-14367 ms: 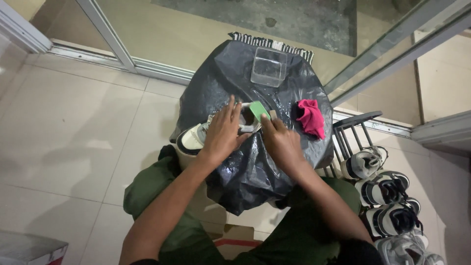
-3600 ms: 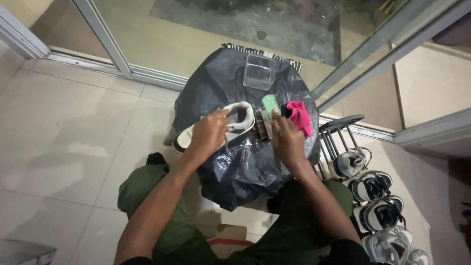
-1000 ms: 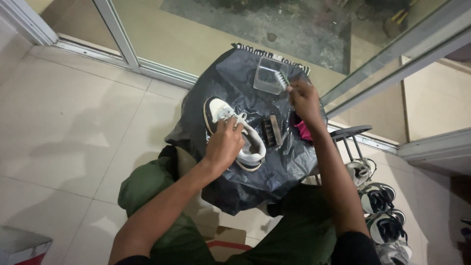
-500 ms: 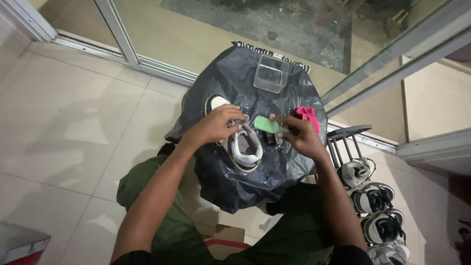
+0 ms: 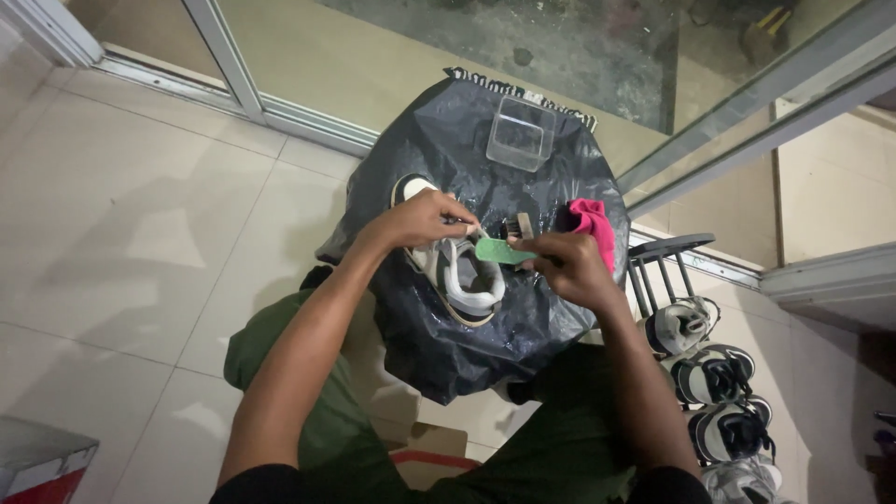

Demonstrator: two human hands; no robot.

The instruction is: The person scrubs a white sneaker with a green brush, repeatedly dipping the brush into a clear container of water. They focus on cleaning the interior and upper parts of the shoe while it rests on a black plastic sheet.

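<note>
The left hand (image 5: 425, 219) rests on the white low-top sneaker with dark trim (image 5: 455, 271), fingers curled and closed on its upper edge near the tongue; the sneaker lies on its side on the crumpled black plastic sheet (image 5: 523, 327) that covers a small raised surface in front of the seated person; its opening faces up and towards the right hand.

The right hand (image 5: 565, 266) is clenched around the small brush with a green plastic back (image 5: 499, 250); the green part projects from the fingers towards the sneaker and sits just above its opening; whether the bristles touch the shoe cannot be told.

A second brush with a pale wooden handle and dark bristles (image 5: 516, 227) lies on the sheet just beyond the green one; a crumpled pink cloth (image 5: 593, 224) lies beside it at the right edge; a clear square plastic container (image 5: 521, 133) stands at the far side, well apart from both hands.

To the right, a dark metal shoe rack (image 5: 663, 257) stands on the tiled floor (image 5: 140, 215); several grey and black sneakers (image 5: 714, 373) are lined up beside it; a red and white box (image 5: 42, 462) sits at the lower left corner.
</note>
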